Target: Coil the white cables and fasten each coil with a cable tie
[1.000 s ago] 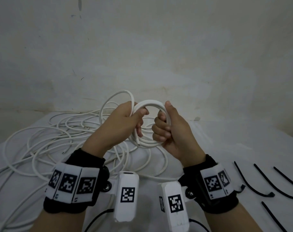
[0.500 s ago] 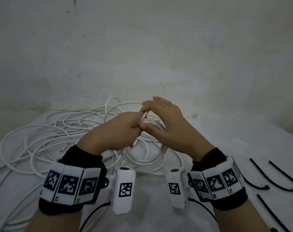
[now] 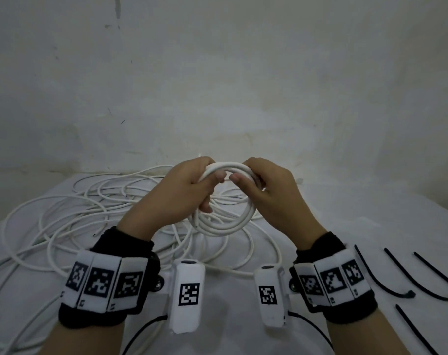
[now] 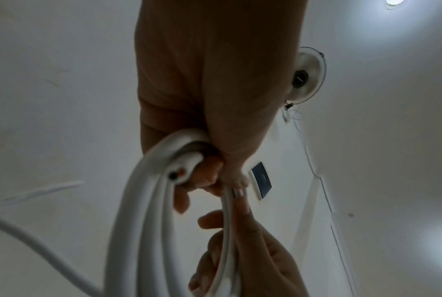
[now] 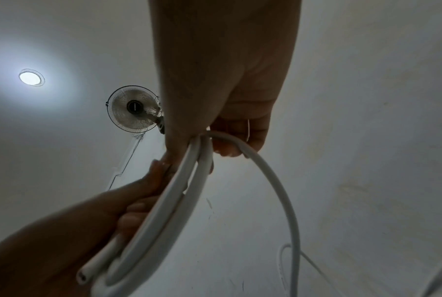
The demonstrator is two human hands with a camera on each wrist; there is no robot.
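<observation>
A small coil of white cable (image 3: pixel 228 224) hangs upright above the table, held by both hands. My left hand (image 3: pixel 192 185) grips the coil's upper left, fingers curled round several turns (image 4: pixel 148 201); the cut cable end (image 4: pixel 172 175) shows by the fingers. My right hand (image 3: pixel 263 183) grips the coil's upper right, thumb on the near side, fingers wrapped over the strands (image 5: pixel 196 160). A trailing strand (image 5: pixel 278 191) runs down from the right hand. Black cable ties (image 3: pixel 386 278) lie on the table at the right.
A big loose tangle of white cable (image 3: pixel 64 221) spreads over the white table (image 3: pixel 230 298) to the left and under the hands. A grey wall (image 3: pixel 217 85) stands close behind. Wrist views show a wall fan (image 5: pixel 134 112) and a ceiling light (image 5: pixel 30 77).
The hands, crossed low over the coil half a second ago, have parted and lifted. The coil again stands upright between them, a hand on each side of its top.
</observation>
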